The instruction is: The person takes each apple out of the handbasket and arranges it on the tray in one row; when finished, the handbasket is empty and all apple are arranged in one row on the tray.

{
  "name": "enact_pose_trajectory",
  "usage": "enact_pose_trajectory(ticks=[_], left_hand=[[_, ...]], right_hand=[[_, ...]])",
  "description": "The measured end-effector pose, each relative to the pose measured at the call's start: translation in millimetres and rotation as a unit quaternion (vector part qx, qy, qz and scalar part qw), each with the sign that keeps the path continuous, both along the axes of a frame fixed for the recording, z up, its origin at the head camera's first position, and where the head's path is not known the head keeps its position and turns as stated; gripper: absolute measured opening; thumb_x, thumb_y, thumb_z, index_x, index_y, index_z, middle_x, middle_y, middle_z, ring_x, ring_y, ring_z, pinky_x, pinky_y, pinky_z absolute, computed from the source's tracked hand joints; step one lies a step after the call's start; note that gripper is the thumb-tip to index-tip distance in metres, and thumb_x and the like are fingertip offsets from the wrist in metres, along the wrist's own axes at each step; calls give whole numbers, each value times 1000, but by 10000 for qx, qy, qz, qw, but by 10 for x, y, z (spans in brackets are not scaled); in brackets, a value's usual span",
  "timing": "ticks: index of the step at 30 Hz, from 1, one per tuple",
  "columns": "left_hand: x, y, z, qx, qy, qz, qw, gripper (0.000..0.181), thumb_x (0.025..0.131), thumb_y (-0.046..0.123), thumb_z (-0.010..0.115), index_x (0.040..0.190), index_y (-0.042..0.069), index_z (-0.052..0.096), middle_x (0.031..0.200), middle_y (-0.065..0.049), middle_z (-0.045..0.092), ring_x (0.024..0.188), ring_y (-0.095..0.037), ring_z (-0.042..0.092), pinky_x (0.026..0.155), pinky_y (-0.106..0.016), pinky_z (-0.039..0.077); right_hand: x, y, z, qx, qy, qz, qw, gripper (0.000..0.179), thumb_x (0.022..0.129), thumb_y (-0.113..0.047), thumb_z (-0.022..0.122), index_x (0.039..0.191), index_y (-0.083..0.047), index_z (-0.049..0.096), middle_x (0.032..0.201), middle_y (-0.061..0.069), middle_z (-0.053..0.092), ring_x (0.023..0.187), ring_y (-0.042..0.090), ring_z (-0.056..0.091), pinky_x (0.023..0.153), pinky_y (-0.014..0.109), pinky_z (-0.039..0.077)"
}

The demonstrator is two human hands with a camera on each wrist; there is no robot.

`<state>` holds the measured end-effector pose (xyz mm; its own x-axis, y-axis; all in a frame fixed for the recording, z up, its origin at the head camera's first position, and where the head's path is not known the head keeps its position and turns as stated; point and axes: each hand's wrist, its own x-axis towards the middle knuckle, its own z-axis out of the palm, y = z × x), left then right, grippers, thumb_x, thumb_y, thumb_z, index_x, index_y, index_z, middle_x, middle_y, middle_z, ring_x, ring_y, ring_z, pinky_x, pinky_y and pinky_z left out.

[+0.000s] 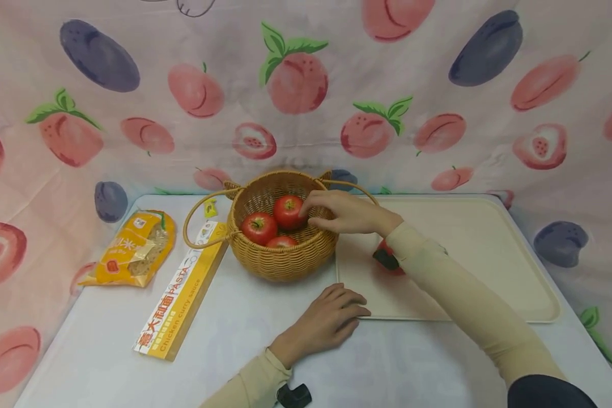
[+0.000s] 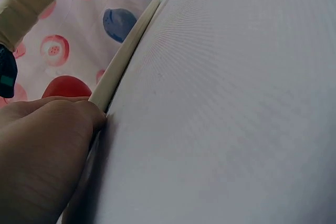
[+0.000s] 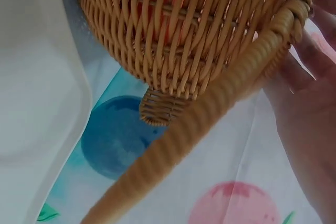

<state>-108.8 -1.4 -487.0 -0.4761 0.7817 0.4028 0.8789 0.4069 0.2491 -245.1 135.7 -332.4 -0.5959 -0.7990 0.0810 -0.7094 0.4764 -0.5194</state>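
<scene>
A woven basket (image 1: 280, 263) with two looped handles holds red apples; an apple (image 1: 259, 228) lies at the left and another apple (image 1: 288, 212) behind it. My right hand (image 1: 344, 211) reaches over the basket's right rim, its bent fingers at the rear apple. In the right wrist view the basket's weave hides the fingertips. My left hand (image 1: 326, 320) rests on the front left corner of a cream tray (image 1: 469, 255), fingers loosely bent. On the tray lies a red apple (image 2: 67, 86), mostly covered by the right forearm in the head view.
Left of the basket lies a long pasta box (image 1: 183, 292), with a yellow bag of food (image 1: 135, 249) farther left. A small yellow packet (image 1: 210, 208) is behind the box. A fruit-patterned cloth (image 1: 296, 130) hangs behind the white table.
</scene>
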Motion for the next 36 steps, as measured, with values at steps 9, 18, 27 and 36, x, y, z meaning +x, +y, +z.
enact_pose_trajectory(ticks=[9, 18, 27, 36], left_hand=[[-3, -6, -44, 4, -89, 3, 10000, 23, 93, 24, 56, 115, 27, 63, 123, 10, 57, 119, -9, 49, 116, -37, 28], [-10, -22, -46, -17, -113, 19, 9999, 24, 93, 24, 56, 116, 27, 62, 124, 10, 57, 120, -8, 48, 116, -36, 27], [4, -24, -57, 36, -163, 4, 9999, 24, 94, 24, 55, 116, 27, 62, 124, 9, 57, 120, -8, 48, 116, -36, 28], [-7, -20, -32, 95, -81, -5, 9999, 23, 93, 24, 56, 115, 27, 63, 123, 9, 57, 120, -8, 48, 115, -36, 30]], right_hand=[[-87, -207, -31, 382, -318, 382, 9980, 23, 95, -29, 55, 115, -20, 61, 114, -7, 61, 111, 9, 56, 98, 33, 47], [-176, -410, -18, 925, -371, 812, 9917, 22, 92, -21, 60, 113, -17, 62, 113, -1, 63, 107, 12, 57, 95, 33, 48], [-230, -609, -79, 1349, -819, 1150, 9808, 24, 89, -20, 65, 112, -15, 62, 106, 0, 63, 102, 19, 59, 92, 35, 50], [-280, -718, -116, 1782, -1248, 1440, 9654, 38, 91, -16, 62, 128, -19, 56, 126, 0, 54, 109, 18, 51, 96, 34, 46]])
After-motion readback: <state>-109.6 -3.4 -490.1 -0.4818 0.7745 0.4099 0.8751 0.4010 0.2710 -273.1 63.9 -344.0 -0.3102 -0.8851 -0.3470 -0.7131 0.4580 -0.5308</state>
